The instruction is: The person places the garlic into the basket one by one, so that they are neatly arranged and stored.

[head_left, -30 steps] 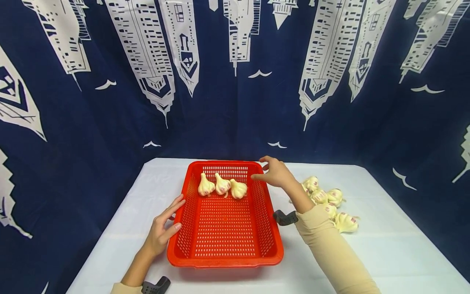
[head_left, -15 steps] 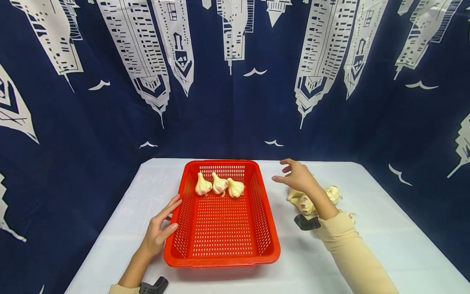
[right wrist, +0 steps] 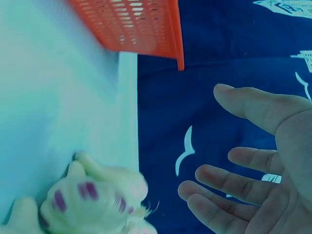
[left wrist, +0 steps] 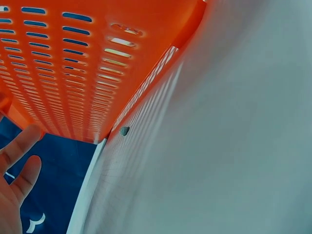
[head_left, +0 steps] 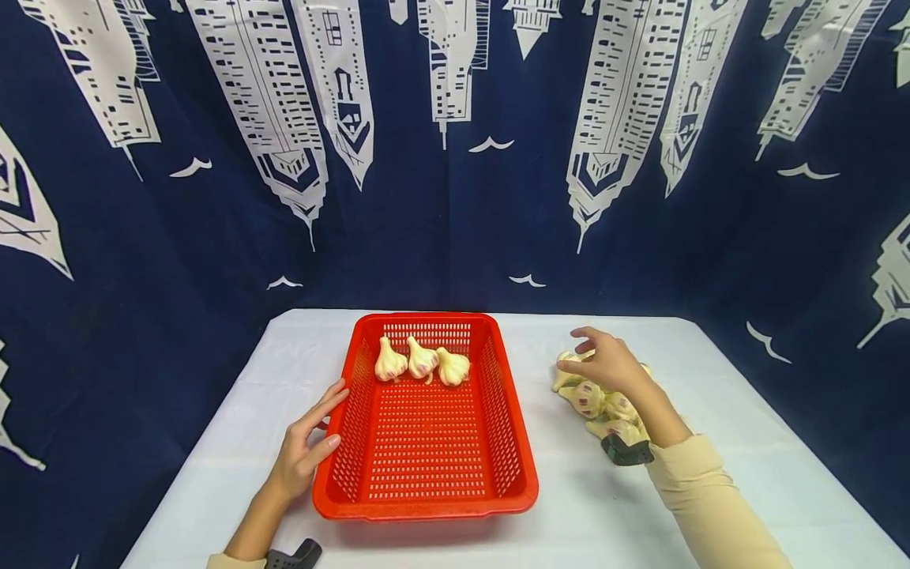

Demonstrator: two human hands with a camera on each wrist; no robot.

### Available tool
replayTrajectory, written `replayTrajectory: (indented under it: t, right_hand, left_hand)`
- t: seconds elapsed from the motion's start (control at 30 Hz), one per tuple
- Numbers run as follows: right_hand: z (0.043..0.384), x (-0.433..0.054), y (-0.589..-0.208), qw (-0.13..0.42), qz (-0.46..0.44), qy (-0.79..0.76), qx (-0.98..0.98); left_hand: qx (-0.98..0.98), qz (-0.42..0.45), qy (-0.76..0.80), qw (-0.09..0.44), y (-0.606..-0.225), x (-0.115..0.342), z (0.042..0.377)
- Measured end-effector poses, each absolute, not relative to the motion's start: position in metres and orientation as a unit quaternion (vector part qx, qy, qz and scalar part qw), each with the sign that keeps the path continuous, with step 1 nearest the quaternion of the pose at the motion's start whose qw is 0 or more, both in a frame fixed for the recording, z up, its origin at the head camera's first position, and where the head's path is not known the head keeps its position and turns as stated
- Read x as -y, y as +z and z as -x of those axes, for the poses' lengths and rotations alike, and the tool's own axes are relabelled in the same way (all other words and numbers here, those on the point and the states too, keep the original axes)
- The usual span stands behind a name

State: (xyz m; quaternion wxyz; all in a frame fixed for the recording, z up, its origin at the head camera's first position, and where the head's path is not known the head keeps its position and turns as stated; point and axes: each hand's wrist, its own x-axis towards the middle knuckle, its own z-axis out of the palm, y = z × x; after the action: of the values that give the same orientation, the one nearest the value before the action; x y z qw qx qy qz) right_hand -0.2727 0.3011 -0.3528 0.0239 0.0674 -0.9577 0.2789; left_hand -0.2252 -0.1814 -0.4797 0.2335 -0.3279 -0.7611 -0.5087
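A red perforated plastic basket [head_left: 426,510] stands on the white table. Inside, along its far end, three garlic bulbs [head_left: 423,359] lie side by side. My left hand [head_left: 302,450] rests against the basket's left rim with its fingers extended; the left wrist view shows fingertips close to the basket's slotted outer wall. To the right of the basket, my right hand [head_left: 607,363] hovers over a pile of garlic bulbs [head_left: 586,399], partly covering it. In the right wrist view its thumb and fingers [right wrist: 219,183] are spread apart and hold nothing, with purple-marked garlic [right wrist: 87,200] nearby.
The white-covered table [head_left: 718,442] extends to either side of the basket. A dark blue curtain [head_left: 441,221] with white building and bird prints hangs behind it. Black bands sit on both wrists.
My right hand has moved from the basket's far right corner rightward to over the garlic pile. The left hand stays at the rim, and the three bulbs in the basket stay put.
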Motion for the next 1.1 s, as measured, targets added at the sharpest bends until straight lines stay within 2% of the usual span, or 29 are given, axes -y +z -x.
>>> replayTrajectory:
  t: [0.23,0.47,0.6,1.1]
  right_hand:
    - [0.265,-0.316,-0.363,0.026,-0.068,0.276,0.959]
    - [0.261,-0.325,-0.372,-0.003,-0.060,0.272,0.961]
    - [0.261,-0.328,-0.377,0.012,-0.084,0.240,0.967]
    - [0.260,-0.335,-0.398,0.006,-0.089,0.229,0.969]
  left_hand:
    - [0.759,0.330,-0.506,0.243,-0.480,0.182,0.225]
    - [0.754,0.335,-0.512,0.238,-0.481,0.182,0.225]
    - [0.757,0.328,-0.514,0.238,-0.481,0.181,0.225]
    - [0.753,0.331,-0.515,0.243,-0.482,0.181,0.225]
